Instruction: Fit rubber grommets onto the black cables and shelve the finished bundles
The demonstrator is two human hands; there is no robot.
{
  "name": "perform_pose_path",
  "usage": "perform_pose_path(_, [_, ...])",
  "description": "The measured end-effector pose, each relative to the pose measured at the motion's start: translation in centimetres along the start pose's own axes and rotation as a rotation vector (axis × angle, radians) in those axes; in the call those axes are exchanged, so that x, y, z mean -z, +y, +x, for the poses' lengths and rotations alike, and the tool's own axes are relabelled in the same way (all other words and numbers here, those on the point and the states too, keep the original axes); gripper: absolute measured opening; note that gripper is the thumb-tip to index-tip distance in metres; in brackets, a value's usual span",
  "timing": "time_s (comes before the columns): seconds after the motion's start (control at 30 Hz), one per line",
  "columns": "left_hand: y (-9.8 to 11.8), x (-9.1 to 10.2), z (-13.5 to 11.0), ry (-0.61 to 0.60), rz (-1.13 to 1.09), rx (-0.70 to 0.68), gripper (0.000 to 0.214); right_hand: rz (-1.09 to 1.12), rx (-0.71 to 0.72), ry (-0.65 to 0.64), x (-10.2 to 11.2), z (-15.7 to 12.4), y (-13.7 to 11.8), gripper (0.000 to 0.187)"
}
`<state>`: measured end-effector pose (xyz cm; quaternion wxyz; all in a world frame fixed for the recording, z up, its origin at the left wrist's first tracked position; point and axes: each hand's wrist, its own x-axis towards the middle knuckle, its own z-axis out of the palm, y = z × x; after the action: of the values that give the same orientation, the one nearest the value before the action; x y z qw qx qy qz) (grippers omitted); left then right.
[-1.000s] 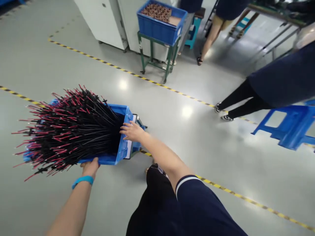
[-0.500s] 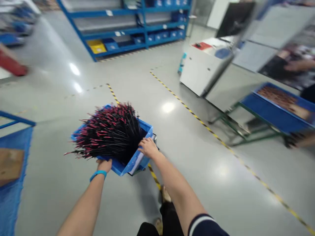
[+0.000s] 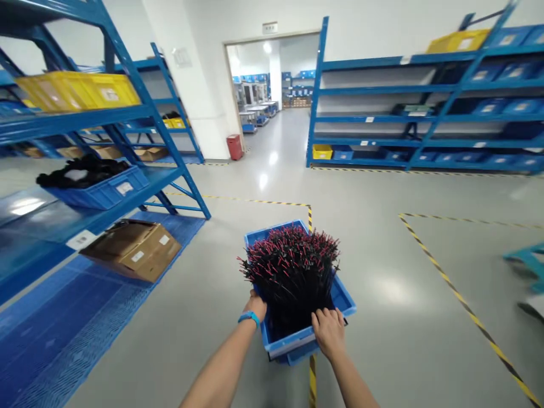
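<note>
A blue plastic bin (image 3: 293, 340) is in front of me above the floor, heaped with black wires (image 3: 293, 272) that have pink-red ends. The wires spill over its far and left rim. My left hand (image 3: 257, 306), with a blue wristband, grips the bin's left rim; some of its fingers are hidden. My right hand (image 3: 329, 328) is closed over the near rim towards the right corner, fingers curled inside. Beneath the bin, another blue part shows, mostly hidden.
On the left stands a blue rack (image 3: 178, 164) with a yellow bin (image 3: 80, 90), a blue bin (image 3: 104, 190) and a cardboard box (image 3: 140, 249). Ahead are a doorway (image 3: 272, 107), a red waste bin (image 3: 234, 147) and long blue shelves (image 3: 374, 119). Yellow-black tape (image 3: 450, 286) marks the floor.
My view has swung left and up, bringing the left rack and doorway into sight. The bin now appears straighter and further right in view. Both hands keep their hold on it.
</note>
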<state>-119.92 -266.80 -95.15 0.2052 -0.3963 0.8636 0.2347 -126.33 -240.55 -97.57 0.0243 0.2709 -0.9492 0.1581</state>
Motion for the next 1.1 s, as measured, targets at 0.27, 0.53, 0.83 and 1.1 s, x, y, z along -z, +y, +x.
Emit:
perform_pose_path(0.27, [6.3,12.6,24.8,0.037,-0.115,0.171,0.041,-0.007,0.07,-0.079,-7.7,30.1,-1.6,0.044])
perform_pose_path(0.53, [10.8,27.5,48.9,0.091,-0.242,0.334,0.04,-0.052,0.253,-0.144,-14.2,61.5,-6.9,0.042])
perform_pose_path(0.83, [8.9,45.3,77.7,0.194,-0.33,0.468,0.046,-0.014,0.463,-0.221,-26.0,95.2,-17.8,0.039])
perform_pose_path(1.1, [5.1,61.8,102.1,0.179,-0.348,0.546,0.045,-0.025,0.526,-0.275,-34.4,123.1,-31.1,0.049])
